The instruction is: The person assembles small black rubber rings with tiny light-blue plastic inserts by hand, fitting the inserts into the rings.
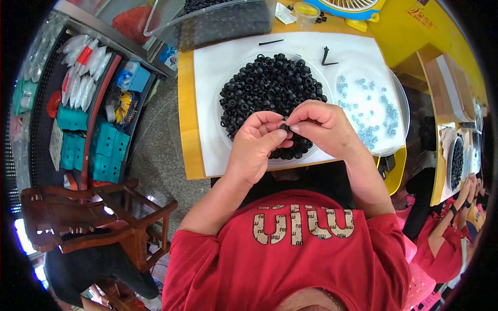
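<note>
Both of my hands meet over the near edge of a heap of small black ring-shaped parts (270, 85) in a round clear tray (220, 136). My left hand (259, 137) is closed in a pinch on one black ring part (285, 127). Thumb and forefinger of my right hand (326, 127) are pinched together at the top of that same part; whatever sits between them is too small to make out. To the right, a round translucent tray (346, 85) holds many tiny clear-bluish pieces (369, 136), scattered mostly along its sides.
A large clear bin (225, 31) of black parts stands at the back left. On the white sheet (205, 103) lie a thin black stick (271, 42) and a bent black tool (327, 57). Behind are a small cup (306, 15) and a blue-yellow fan (353, 8). Another person (446, 238) works at right.
</note>
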Demonstrator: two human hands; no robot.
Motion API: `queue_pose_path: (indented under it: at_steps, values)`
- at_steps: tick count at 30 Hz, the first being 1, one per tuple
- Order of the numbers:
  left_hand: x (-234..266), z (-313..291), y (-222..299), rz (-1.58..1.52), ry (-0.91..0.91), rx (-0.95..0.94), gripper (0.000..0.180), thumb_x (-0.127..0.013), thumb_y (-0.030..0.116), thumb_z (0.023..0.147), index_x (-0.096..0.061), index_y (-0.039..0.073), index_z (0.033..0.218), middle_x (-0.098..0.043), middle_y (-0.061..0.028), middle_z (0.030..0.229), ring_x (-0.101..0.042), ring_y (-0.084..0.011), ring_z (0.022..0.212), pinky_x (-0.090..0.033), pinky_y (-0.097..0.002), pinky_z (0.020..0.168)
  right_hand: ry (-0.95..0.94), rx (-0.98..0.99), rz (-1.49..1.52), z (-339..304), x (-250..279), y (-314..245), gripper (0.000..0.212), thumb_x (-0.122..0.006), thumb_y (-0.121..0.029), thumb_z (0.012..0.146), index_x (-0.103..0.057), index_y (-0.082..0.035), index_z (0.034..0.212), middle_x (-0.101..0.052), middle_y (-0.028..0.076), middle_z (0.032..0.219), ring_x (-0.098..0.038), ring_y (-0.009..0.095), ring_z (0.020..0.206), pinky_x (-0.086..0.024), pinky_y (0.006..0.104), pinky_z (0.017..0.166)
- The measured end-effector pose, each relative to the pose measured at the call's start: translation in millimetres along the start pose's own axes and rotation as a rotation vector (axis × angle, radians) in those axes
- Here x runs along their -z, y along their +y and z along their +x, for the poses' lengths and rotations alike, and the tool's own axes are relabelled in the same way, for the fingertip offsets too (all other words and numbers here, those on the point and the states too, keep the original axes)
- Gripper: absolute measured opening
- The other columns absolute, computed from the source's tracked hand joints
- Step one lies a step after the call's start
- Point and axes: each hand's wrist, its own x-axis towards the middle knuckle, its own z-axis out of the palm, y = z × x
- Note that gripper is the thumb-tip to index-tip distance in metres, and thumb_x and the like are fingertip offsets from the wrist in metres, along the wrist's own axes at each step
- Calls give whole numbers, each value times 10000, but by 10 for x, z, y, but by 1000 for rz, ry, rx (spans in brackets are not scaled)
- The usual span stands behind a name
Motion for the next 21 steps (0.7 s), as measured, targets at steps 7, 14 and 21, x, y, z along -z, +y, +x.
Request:
queue_pose_path:
  at_steps: [7,14,21]
  values:
    - [-26,-43,9,-36,18,3,227,-529,-37,751,-472,27,962,-572,-104,876,-579,-193,769,-496,-312,715,1,-79,-7,22,5,-20,94,-579,-39,698,-593,-26,790,-585,66,742,-569,137,695,-447,237,616]
    - [-90,-45,25,-183,91,-11,243,-513,-38,762,-446,43,981,-539,-88,929,-550,-170,829,-474,-311,757,169,296,-177,-46,-136,98,246,-603,-25,656,-586,-46,900,-572,89,908,-545,224,852,-444,293,720]
    - [-142,-45,-23,-246,115,57,256,-521,-20,768,-437,62,995,-539,-80,940,-530,-162,856,-433,-303,777,338,492,-383,-54,-228,204,280,-591,8,609,-568,-32,885,-581,95,873,-552,252,808,-445,328,702]
